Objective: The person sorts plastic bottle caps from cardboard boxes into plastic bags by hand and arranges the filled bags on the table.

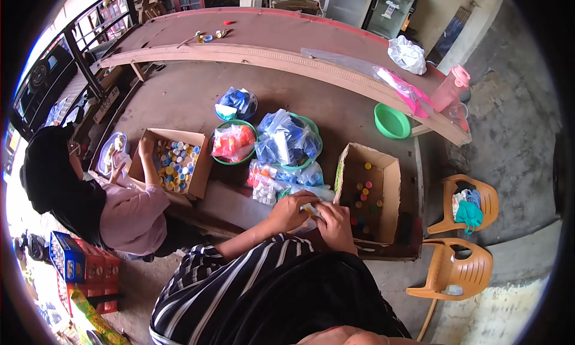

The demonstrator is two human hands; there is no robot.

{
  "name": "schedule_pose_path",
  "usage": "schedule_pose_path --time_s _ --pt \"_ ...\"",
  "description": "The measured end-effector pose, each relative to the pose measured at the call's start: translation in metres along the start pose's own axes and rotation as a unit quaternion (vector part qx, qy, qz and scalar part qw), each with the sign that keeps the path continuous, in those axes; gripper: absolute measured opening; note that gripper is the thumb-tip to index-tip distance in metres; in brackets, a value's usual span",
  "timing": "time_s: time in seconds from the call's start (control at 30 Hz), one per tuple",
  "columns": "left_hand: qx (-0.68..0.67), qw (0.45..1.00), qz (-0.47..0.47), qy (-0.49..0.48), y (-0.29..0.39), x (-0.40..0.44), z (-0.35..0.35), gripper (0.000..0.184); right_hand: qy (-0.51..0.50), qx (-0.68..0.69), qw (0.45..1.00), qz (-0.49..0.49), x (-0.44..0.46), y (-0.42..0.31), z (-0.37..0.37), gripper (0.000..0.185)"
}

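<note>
In the head view, my only feed, I located the clear bag (308,224) between the two hands, at the near side of the table (179,93) and just left of the box (390,192). The left hand (290,211) had its fingers bent and appeared to pinch the bag from one side; the right hand (334,223) appeared to pinch it from the other, with the fingertips of both close together. The fingers covered the contact, so I could not tell how much film each pinch held. I judged a slip to be the main fault: a narrow hold on thin, smooth film could have let the bag fall open and spill. Uneven tension between the hands could have split it. A wide swing of the right hand could have struck the box and jarred the loose caps (365,191); a forward push could have shifted the packed bags (266,178) just beyond. For orientation, I took the gathered end to point up, away from the wearer (233,279). The long axis seemed to run from the fingertips down toward the wearer, but too much was hidden for me to confirm it.
</note>
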State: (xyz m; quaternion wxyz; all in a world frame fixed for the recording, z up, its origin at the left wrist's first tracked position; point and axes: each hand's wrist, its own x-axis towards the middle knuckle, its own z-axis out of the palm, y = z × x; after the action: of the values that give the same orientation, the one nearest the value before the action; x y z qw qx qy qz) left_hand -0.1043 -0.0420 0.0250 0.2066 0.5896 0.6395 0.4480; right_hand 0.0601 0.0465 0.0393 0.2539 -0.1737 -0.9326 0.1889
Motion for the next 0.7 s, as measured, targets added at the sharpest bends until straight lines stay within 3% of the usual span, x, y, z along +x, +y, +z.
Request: schedule_pose_path --time_s 0.23,0.33,0.47,0.5,0.6,0.7 --pt "-0.028 0.999 0.042 -0.01 -0.024 -0.008 -0.031 0.035 -0.057 -0.068 0.996 0.0 0.011 -0.033 0.005 0.02" --pt "-0.092 0.996 0.005 0.007 -0.024 -0.014 -0.048 0.03 -0.059 -0.042 0.997 0.002 0.011 -0.04 0.018 0.018" --pt "-0.154 0.988 -0.01 -0.018 -0.028 -0.023 -0.072 0.054 -0.03 -0.032 0.999 0.011 0.013 -0.055 0.029 0.013" --pt "-0.132 0.989 0.005 -0.059 -0.047 -0.025 -0.07 0.081 -0.019 -0.034 0.999 0.008 0.015 -0.059 0.03 0.012" --pt "-0.151 0.983 0.071 -0.078 -0.074 -0.034 -0.067 0.088 0.01 -0.03 0.999 -0.002 0.02 -0.07 0.03 0.01" --pt "-0.201 0.966 -0.017 -0.161 -0.094 -0.048 -0.061 0.089 0.029 0.002 0.999 -0.039 0.023 -0.073 0.034 0.011"
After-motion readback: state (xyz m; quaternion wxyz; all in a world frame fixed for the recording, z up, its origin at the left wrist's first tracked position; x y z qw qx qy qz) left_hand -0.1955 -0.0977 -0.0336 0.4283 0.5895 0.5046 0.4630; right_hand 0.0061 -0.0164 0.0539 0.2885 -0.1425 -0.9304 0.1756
